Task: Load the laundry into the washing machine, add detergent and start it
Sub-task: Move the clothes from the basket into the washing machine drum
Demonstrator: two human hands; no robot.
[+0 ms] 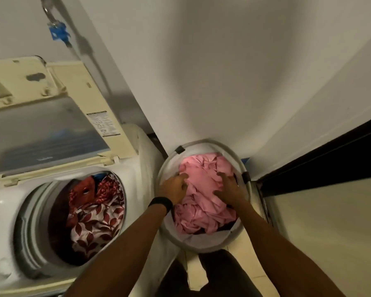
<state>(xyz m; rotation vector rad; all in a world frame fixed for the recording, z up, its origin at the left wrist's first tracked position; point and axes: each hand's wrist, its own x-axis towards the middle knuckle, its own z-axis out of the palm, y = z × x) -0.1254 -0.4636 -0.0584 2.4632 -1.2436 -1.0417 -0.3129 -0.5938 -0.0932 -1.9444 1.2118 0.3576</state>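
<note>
Both forearms reach down into the laundry basket (201, 243), right grip (229, 189) spread wide on the pink laundry (201, 202) beneath, left grip (176, 187) sunk in, closure unclear, likely gathering it for the part-filled washing machine (4, 200) to their left.

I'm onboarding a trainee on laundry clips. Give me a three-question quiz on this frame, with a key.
1. True or false: the lid of the washing machine is closed.
2. What fills the hamper? A) pink cloth B) white towels C) blue jeans
3. Fill in: the black wristband sits on the ____ arm.
Key: 1 false, the lid stands open; 2 A; 3 left.
</note>
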